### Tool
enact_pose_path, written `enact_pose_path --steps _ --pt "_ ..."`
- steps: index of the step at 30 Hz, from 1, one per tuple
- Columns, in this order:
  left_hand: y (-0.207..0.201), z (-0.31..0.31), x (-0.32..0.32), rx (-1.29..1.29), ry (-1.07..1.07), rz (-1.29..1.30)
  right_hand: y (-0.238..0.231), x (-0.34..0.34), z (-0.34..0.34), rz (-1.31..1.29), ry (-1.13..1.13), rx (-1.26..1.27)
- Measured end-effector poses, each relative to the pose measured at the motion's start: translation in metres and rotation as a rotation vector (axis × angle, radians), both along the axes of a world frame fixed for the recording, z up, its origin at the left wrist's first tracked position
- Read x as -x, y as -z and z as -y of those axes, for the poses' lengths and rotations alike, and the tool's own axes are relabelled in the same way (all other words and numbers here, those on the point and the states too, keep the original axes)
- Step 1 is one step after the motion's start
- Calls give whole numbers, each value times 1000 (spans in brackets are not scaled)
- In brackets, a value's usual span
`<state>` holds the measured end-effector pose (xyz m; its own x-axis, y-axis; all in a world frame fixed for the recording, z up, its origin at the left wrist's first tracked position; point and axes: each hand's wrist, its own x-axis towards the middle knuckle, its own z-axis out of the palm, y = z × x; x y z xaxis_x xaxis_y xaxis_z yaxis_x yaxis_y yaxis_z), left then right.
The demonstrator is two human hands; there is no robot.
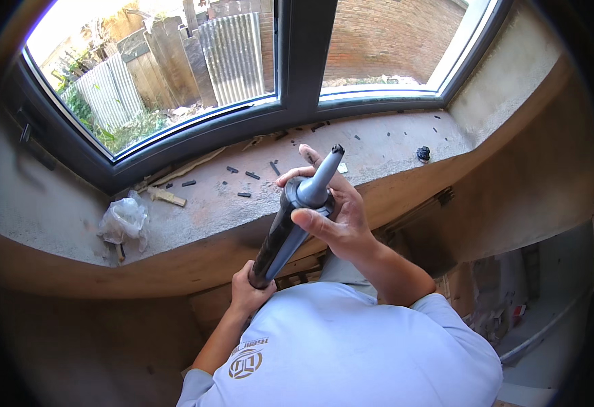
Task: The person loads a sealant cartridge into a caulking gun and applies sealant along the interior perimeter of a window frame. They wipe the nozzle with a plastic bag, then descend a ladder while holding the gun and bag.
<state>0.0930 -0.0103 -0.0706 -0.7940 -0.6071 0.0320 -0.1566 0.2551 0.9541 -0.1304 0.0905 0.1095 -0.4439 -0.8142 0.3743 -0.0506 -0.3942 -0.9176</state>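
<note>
Between my two hands is a caulking gun [274, 247] with a dark, shiny barrel and a grey cone nozzle [325, 174], tilted up toward the window. Black residue sits on the nozzle's open tip. Low on the barrel, my left hand [248, 292] is closed around it; the gun's rear end and any handle are hidden by that hand and my shirt. My right hand [346, 218] curves around the front collar at the nozzle's base, its thumb on the near side and its fingers behind, some of them spread.
A concrete windowsill [202, 234] runs in front of me, scattered with short black strips [252, 175]. It also holds a crumpled clear plastic bag [123, 218], a light wooden piece [168, 197] and a black lump [423, 154]. Behind it stands a dark-framed window [300, 61].
</note>
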Motion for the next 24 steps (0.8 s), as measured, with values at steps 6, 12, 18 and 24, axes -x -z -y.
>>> enact_pose_path --steps 6,12,18,24 --pt "-3 17 -5 -71 209 44 15 19 12 14 -251 290" --pt "26 -3 -12 50 -19 169 36 -1 14 142 -10 123" --pt "38 -6 -21 -33 -70 1 25 -17 36 16 -65 84" --pt "28 14 -58 -183 -190 32 34 -24 39 -29 -128 43"
